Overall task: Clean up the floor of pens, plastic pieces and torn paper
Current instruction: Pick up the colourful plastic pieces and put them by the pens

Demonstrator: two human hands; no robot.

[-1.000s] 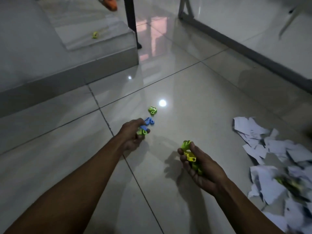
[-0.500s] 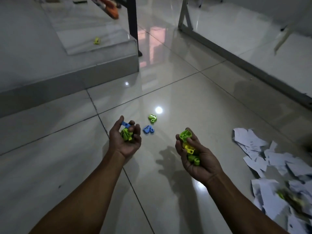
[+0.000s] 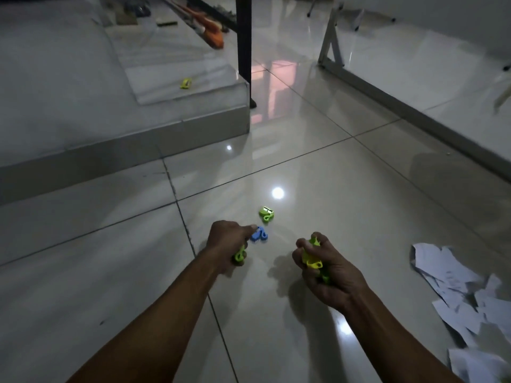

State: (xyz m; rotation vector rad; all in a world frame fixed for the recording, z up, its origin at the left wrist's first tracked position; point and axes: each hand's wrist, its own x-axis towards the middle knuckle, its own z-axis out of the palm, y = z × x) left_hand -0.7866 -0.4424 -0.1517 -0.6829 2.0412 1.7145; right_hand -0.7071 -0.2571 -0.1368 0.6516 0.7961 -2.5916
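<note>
Your left hand (image 3: 227, 239) is dropping back onto the blue piece (image 3: 259, 234), pinching it while gripping green ones; your right hand (image 3: 329, 268) is clutching more. A green piece (image 3: 266, 213), the torn paper (image 3: 467, 294) by the floor's right edge and one on the step (image 3: 186, 83) are waiting.

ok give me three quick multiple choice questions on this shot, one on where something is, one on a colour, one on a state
1. Where is the torn paper?
A. on the raised step
B. on the floor, right of the right hand
C. in the left hand

2. What colour is the plastic piece at the left fingertips?
A. blue
B. red
C. white

3. The right hand is:
A. flat and open
B. gripping plastic pieces
C. out of view

Answers: 1 B, the scraps lie at the right edge; 2 A, it is plainly blue; 3 B, fingers curl round yellow-green pieces.
</note>
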